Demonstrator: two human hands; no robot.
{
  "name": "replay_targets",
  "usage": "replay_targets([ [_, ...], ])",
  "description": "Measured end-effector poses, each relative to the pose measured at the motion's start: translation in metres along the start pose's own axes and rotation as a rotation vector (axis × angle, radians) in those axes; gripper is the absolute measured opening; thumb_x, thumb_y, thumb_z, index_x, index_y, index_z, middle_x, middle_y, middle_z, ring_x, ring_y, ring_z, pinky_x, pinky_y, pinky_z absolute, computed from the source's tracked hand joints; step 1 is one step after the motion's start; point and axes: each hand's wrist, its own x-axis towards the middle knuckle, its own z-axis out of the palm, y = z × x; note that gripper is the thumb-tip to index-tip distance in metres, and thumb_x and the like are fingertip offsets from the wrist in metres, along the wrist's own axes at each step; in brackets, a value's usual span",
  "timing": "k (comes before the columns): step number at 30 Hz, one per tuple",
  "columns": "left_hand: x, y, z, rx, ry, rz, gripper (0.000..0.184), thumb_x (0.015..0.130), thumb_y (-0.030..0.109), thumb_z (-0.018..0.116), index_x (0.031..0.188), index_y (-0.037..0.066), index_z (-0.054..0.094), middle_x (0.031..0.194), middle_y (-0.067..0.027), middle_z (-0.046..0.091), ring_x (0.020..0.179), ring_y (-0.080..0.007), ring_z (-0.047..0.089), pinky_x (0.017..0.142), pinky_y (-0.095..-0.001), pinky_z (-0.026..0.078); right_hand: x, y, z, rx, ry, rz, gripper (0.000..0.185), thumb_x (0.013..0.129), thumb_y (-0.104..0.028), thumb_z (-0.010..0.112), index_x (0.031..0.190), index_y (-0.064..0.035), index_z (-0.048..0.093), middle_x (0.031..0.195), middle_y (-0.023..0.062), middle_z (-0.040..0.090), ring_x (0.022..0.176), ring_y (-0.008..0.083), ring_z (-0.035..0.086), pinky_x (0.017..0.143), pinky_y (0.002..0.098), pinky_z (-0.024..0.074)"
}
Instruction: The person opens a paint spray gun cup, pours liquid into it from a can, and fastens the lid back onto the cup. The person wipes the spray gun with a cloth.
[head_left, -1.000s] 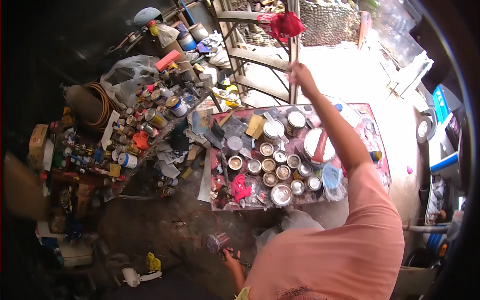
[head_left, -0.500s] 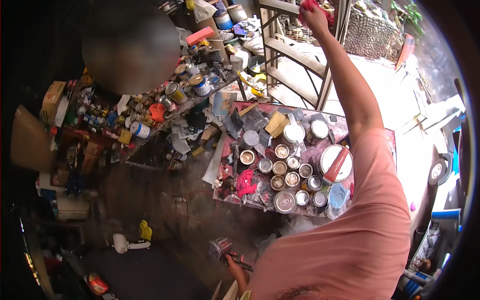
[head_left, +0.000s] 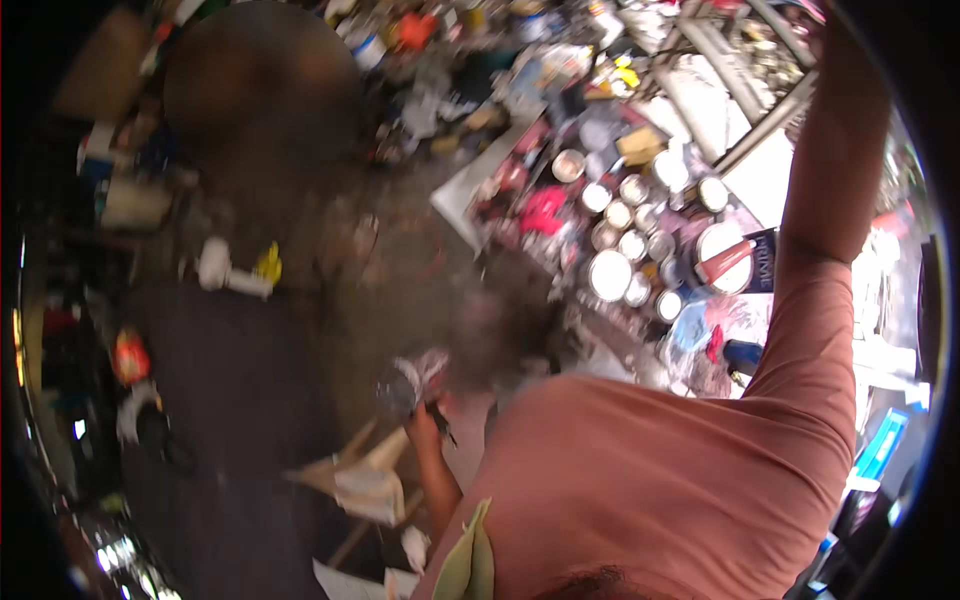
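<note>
My left hand (head_left: 425, 425), low in the middle of the view, is closed around a paint-streaked cup with a dark handle (head_left: 402, 388). Motion blur hides the cup's details. My right arm (head_left: 835, 150) reaches up along the right side; its hand is lost at the dark top edge. Nearest the right upper arm is a large can with a white lid (head_left: 718, 238), with a reddish, flat-sided object (head_left: 725, 262) lying across it. Several smaller open or lidded paint cans (head_left: 610, 275) crowd beside it. A bright pink cloth (head_left: 543, 210) lies left of the cans.
A stepladder (head_left: 735, 75) stands behind the paint-stained table. Mixed cans and clutter fill the top. On the left, a white tool (head_left: 215, 262) lies beside a yellow item (head_left: 269, 263) near a broad dark surface (head_left: 230, 400).
The view has turned, shifting the table up and right. My right hand, earlier holding a red cloth by the ladder, has left the visible area. My left hand still holds the cup.
</note>
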Motion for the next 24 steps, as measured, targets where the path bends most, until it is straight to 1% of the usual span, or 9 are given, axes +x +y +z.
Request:
replay_targets([
  [4,-0.018,0.031,-0.063,-0.122,-0.030,-0.103,0.038,0.096,0.009,0.051,0.131,-0.003,0.053,0.124,-0.0152,0.062,0.108,-0.0268,0.064,0.092,-0.0408,0.055,-0.079,-0.050,0.104,0.339,-0.201,-0.155,0.034,0.099,-0.022,0.060,0.130,-0.0079,0.061,0.123,0.0160,0.064,0.111,0.0224,0.064,0.096,0.0313,0.0520],
  [6,-0.018,0.041,-0.089,-0.256,-0.130,-0.197,0.038,0.096,0.009,0.053,0.132,-0.002,0.054,0.124,-0.0150,0.063,0.106,-0.0255,0.064,0.092,-0.0388,0.055,-0.138,-0.037,0.132,0.450,-0.121,0.229,0.035,0.093,-0.024,0.064,0.122,-0.0042,0.062,0.111,0.0107,0.066,0.097,0.0184,0.063,0.085,0.0306,0.0508],
  [7,-0.019,0.046,-0.100,-0.316,-0.182,-0.250,0.038,0.096,0.008,0.054,0.132,-0.001,0.055,0.123,-0.0149,0.063,0.106,-0.0248,0.065,0.092,-0.0378,0.055,-0.192,-0.019,0.150,0.477,-0.012,0.674,0.037,0.088,-0.025,0.068,0.113,0.0008,0.064,0.096,0.0052,0.069,0.081,0.0141,0.063,0.074,0.0296,0.0500],
  [12,-0.046,0.055,-0.130,-0.483,-0.227,-0.447,0.038,0.096,0.008,0.057,0.133,0.000,0.057,0.121,-0.0143,0.066,0.102,-0.0215,0.067,0.092,-0.0334,0.054,-0.349,-0.088,0.314,0.899,-0.521,1.180,0.031,0.089,-0.028,0.071,0.112,-0.0085,0.063,0.080,-0.0064,0.063,0.067,0.0037,0.057,0.053,0.0193,0.0411],
  [14,-0.051,0.058,-0.136,-0.536,-0.185,-0.536,0.036,0.095,0.007,0.059,0.131,0.000,0.059,0.118,-0.0137,0.067,0.099,-0.0205,0.068,0.091,-0.0332,0.055,-0.416,-0.110,0.369,1.099,-0.480,1.331,0.036,0.098,-0.036,0.061,0.118,-0.0065,0.060,0.090,-0.0018,0.065,0.075,0.0064,0.059,0.063,0.0235,0.0492],
  [16,-0.085,0.079,-0.107,-0.169,-0.110,-0.105,0.032,0.095,0.007,0.061,0.125,-0.002,0.063,0.112,-0.0141,0.069,0.094,-0.0212,0.070,0.088,-0.0333,0.056,-0.431,-0.142,0.384,1.311,-0.498,1.615,0.038,0.100,-0.037,0.056,0.117,-0.0031,0.060,0.099,0.0044,0.067,0.088,0.0124,0.063,0.079,0.0297,0.0534],
  [17,-0.084,0.070,-0.115,-0.234,-0.068,-0.223,0.032,0.095,0.007,0.061,0.125,-0.002,0.063,0.112,-0.0140,0.069,0.094,-0.0212,0.070,0.088,-0.0332,0.056,-0.445,-0.153,0.393,1.464,-0.495,1.724,0.041,0.101,-0.037,0.054,0.122,-0.0019,0.058,0.102,0.0082,0.068,0.090,0.0169,0.067,0.081,0.0338,0.0563],
  [20,-0.081,0.058,-0.132,-0.442,-0.117,-0.453,0.032,0.096,0.006,0.057,0.126,-0.004,0.061,0.116,-0.0140,0.068,0.097,-0.0203,0.069,0.088,-0.0332,0.056,-0.441,-0.172,0.395,1.674,-0.485,1.906,0.038,0.103,-0.033,0.049,0.123,-0.0015,0.058,0.103,0.0135,0.068,0.091,0.0228,0.068,0.083,0.0378,0.0569],
  [24,-0.107,0.070,-0.126,-0.254,-0.248,-0.140,0.029,0.097,0.011,0.056,0.121,-0.004,0.063,0.113,-0.0141,0.068,0.096,-0.0198,0.068,0.087,-0.0328,0.056,-0.421,-0.201,0.394,1.689,-0.410,2.020,0.028,0.104,-0.027,0.044,0.114,-0.0031,0.056,0.098,0.0129,0.066,0.081,0.0213,0.067,0.069,0.0342,0.0582],
])
